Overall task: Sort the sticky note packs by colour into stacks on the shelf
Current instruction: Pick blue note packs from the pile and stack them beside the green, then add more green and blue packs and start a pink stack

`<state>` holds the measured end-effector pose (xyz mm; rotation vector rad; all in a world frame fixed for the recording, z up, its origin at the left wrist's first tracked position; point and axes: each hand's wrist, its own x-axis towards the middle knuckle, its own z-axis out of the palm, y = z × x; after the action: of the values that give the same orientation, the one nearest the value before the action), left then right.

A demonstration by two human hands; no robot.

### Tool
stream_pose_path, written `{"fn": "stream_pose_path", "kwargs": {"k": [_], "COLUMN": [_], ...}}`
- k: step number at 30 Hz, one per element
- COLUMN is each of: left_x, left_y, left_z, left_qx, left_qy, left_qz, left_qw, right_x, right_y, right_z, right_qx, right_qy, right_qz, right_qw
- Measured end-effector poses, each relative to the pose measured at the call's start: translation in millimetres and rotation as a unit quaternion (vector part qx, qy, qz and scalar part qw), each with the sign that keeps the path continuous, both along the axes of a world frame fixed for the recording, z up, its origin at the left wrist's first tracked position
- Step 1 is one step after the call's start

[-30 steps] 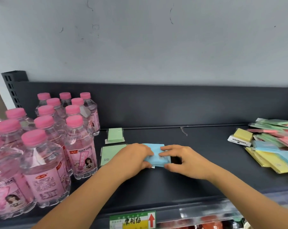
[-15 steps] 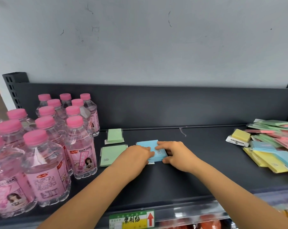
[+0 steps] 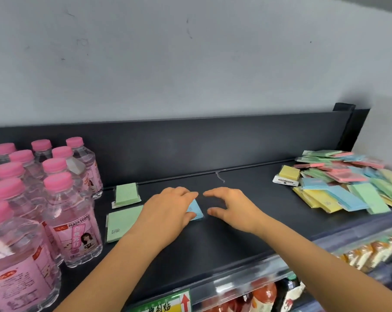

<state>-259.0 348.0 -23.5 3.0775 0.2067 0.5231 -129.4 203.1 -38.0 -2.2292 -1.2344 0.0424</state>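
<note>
A blue sticky note stack (image 3: 195,211) lies on the dark shelf (image 3: 246,199), mostly hidden under my left hand (image 3: 168,210), which rests flat on it. My right hand (image 3: 228,206) hovers just to its right with thumb and fingers spread, apart from the blue stack. Left of the blue stack lie a large green pack (image 3: 120,222) and, behind it, a small green stack (image 3: 126,194). An unsorted heap of packs (image 3: 345,181) in yellow, blue, green and pink fills the shelf's right end.
Pink-capped peach soda bottles (image 3: 71,219) crowd the shelf's left end. A dark back panel (image 3: 190,143) runs behind. A small yellow pad on a white card (image 3: 288,174) sits at the heap's left edge. Goods show on a lower shelf (image 3: 359,255).
My right hand has let go of the blue stack and drawn slightly right, fingers spread. My left hand stays on the stack. The view has swung right.
</note>
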Motion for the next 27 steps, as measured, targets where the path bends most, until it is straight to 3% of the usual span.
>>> {"fn": "stream_pose_path", "kwargs": {"k": [15,27], "left_x": [102,224], "left_y": [-163,-326], "left_z": [10,12], "left_qx": [0.068,0.030], "left_qy": [0.019,-0.011], "left_qz": [-0.070,-0.084], "left_qw": [0.995,0.996], "right_x": [96,206], "right_y": [-220,-389], "right_z": [26,30], "right_qx": [0.037,0.045], "right_qy": [-0.057,-0.044], "right_qz": [-0.139,-0.170], "right_qw": [0.988,0.983]}}
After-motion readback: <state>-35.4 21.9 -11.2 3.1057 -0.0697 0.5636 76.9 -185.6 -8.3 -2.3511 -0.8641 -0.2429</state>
